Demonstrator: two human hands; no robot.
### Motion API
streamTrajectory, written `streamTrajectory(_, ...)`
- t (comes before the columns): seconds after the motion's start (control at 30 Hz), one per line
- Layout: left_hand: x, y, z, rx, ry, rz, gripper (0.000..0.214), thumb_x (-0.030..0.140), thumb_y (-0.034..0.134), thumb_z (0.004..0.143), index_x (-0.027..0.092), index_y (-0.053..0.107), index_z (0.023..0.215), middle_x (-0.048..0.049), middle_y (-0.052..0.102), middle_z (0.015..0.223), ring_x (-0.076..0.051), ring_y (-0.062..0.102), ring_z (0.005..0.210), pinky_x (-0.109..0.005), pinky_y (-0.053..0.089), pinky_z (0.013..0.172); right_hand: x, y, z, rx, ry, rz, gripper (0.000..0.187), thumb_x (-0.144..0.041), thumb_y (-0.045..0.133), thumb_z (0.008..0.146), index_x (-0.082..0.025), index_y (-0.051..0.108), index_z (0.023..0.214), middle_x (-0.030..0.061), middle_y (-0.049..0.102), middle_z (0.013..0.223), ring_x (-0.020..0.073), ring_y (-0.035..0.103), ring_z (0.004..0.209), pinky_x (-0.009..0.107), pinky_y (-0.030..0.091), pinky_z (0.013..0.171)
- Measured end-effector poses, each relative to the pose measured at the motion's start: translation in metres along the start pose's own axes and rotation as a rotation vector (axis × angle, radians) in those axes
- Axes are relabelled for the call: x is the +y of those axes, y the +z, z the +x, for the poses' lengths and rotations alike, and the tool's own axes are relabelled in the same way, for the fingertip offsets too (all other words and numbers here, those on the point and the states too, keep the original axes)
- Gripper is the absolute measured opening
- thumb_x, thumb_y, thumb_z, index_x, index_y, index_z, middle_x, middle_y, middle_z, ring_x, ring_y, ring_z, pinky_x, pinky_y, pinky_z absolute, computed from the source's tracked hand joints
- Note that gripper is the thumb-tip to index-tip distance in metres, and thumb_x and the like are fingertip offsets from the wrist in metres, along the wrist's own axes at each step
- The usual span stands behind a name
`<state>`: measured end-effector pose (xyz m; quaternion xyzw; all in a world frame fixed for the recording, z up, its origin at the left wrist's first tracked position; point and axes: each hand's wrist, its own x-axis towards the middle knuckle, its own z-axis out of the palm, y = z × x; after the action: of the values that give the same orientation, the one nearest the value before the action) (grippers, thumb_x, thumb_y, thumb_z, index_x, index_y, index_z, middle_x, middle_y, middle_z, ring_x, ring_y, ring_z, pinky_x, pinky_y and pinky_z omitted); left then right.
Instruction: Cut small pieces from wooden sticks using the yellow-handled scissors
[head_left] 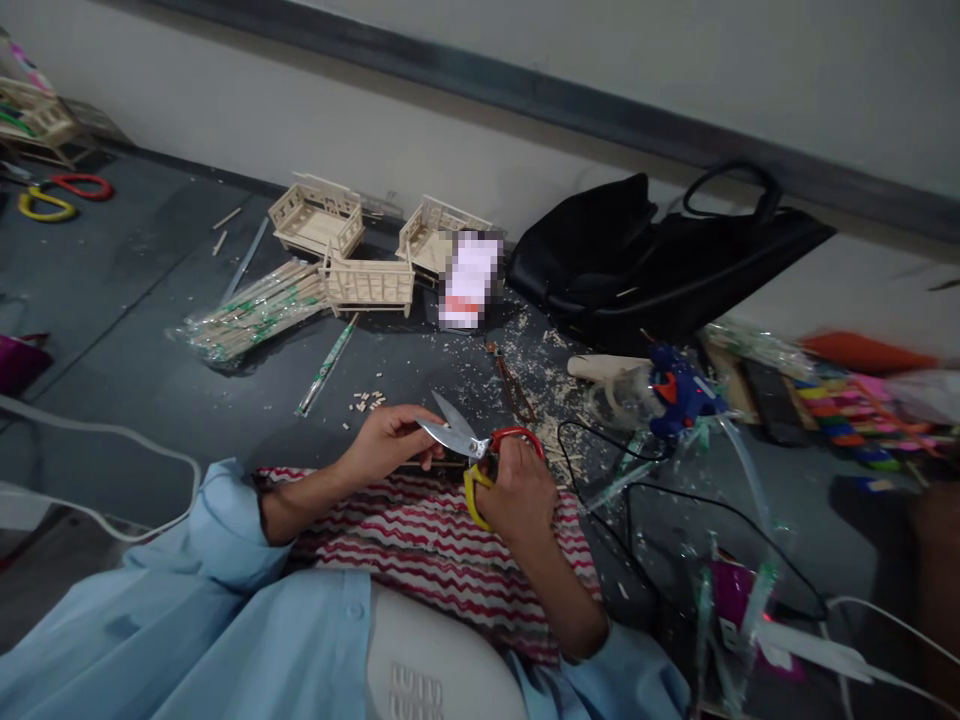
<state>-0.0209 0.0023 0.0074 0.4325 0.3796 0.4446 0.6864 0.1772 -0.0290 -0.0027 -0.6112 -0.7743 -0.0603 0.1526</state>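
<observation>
My right hand (520, 495) grips the red and yellow handles of a pair of scissors (465, 440), whose blades stand apart and point left. My left hand (386, 440) is closed in a pinch right at the blades, holding something thin that I cannot make out. Both hands work above a red and white striped cloth (420, 545) on my lap. Small cut wood bits (367, 402) lie on the dark floor just beyond the hands.
Three small wooden stick-built cribs (367, 282) and a bag of sticks (251, 315) lie ahead. A black bag (645, 265) leans on the wall. A blue glue gun (679, 392) with black cord, coloured sticks (855, 410) and plastic wrappers lie at right. White cable at left.
</observation>
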Motion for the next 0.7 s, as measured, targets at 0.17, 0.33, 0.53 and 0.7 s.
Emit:
streamTrajectory(0.17,-0.002,-0.001,0.000,-0.012,-0.010,0.016,0.037,0.047,0.072,0.069,0.013,0.065,0.080,-0.0007,0.065,0.059,-0.009,0.058,0.044,-0.021,0.048,0.046,0.001,0.000,0.000,-0.017,-0.011,0.021,0.010,-0.022,0.050,0.073,-0.019,0.048,0.083,0.0064,0.054,0.076,0.0223,0.050,0.074,0.030,0.037,0.066)
streamTrajectory(0.33,-0.003,-0.004,0.000,-0.035,0.000,0.025,0.036,0.046,0.071,0.071,0.012,0.065,0.081,-0.0006,0.065,0.060,-0.009,0.058,0.045,-0.021,0.049,0.047,0.001,0.001,-0.002,-0.010,-0.012,0.031,0.006,-0.021,0.048,0.076,-0.019,0.049,0.081,0.0041,0.053,0.070,0.0193,0.050,0.067,0.028,0.034,0.062)
streamTrajectory(0.53,-0.001,-0.005,0.000,-0.051,0.013,0.060,0.034,0.045,0.069,0.073,0.012,0.065,0.081,0.0001,0.064,0.061,-0.008,0.057,0.046,-0.020,0.048,0.047,0.003,0.006,-0.008,-0.032,-0.003,0.032,0.007,-0.020,0.047,0.073,-0.019,0.050,0.079,0.0019,0.052,0.063,0.0173,0.049,0.059,0.026,0.030,0.055)
streamTrajectory(0.7,0.003,-0.004,0.000,-0.062,0.008,0.106,0.031,0.043,0.067,0.076,0.013,0.063,0.071,-0.0011,0.065,0.062,-0.007,0.056,0.047,-0.019,0.047,0.049,0.008,0.012,-0.010,-0.020,-0.014,0.075,0.004,-0.022,0.046,0.073,-0.020,0.050,0.075,-0.0009,0.047,0.056,0.0157,0.045,0.052,0.026,0.028,0.052)
